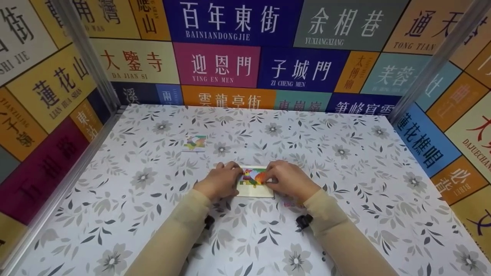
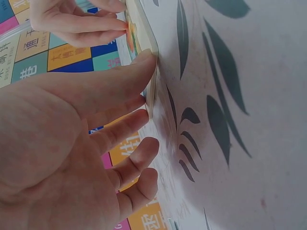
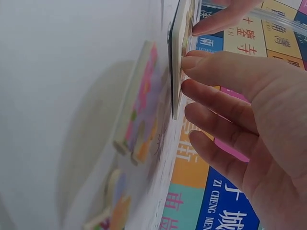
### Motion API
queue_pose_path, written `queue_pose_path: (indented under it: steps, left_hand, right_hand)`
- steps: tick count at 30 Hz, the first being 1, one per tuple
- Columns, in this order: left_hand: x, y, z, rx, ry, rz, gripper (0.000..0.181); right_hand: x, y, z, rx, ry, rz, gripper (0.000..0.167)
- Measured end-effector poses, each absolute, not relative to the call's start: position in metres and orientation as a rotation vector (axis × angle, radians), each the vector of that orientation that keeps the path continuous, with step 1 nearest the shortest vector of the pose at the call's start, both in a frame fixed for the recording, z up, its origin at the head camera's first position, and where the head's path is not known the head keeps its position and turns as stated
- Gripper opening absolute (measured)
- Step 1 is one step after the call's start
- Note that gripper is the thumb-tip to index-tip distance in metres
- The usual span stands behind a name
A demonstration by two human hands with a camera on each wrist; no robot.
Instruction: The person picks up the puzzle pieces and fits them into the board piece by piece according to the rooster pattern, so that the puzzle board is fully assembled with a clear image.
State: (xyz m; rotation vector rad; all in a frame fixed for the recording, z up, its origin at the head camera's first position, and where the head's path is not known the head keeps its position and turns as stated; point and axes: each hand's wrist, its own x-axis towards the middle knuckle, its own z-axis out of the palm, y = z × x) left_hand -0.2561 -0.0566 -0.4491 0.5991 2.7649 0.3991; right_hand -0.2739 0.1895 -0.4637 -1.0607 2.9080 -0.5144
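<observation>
A small jigsaw puzzle board (image 1: 255, 191) lies in front of me. Colourful joined pieces showing a bird (image 1: 251, 176) cover its far part, and the near strip is bare and cream. My left hand (image 1: 220, 181) grips the board's left edge, thumb (image 2: 144, 62) on the near side and the other fingers spread beyond it. At the right side, my right hand (image 1: 291, 180) pinches a puzzle piece at the board's face between thumb (image 3: 192, 64) and index finger; the fingers mostly hide that piece. Loose puzzle pieces (image 3: 139, 103) lie by the right wrist, partly hidden in the head view.
A small card (image 1: 195, 142) with a similar bird picture lies at the back left of the floral tabletop (image 1: 134, 230). Panels with large lettering (image 1: 226, 65) stand along the back and both sides, with clear corner posts (image 1: 90, 57) between them.
</observation>
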Motion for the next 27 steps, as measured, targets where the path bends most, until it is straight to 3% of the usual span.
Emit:
queue_pose_path:
  steps: [20, 27]
  left_hand:
    - [-0.256, -0.058, -0.451, 0.619, 2.769, 0.411, 0.064]
    - [-0.255, -0.058, -0.450, 0.624, 2.765, 0.411, 0.063]
  right_hand:
    - [-0.264, 0.201, -0.458, -0.955, 2.839, -0.665, 0.020]
    - [-0.260, 0.215, -0.458, -0.899, 2.862, -0.672, 0.015]
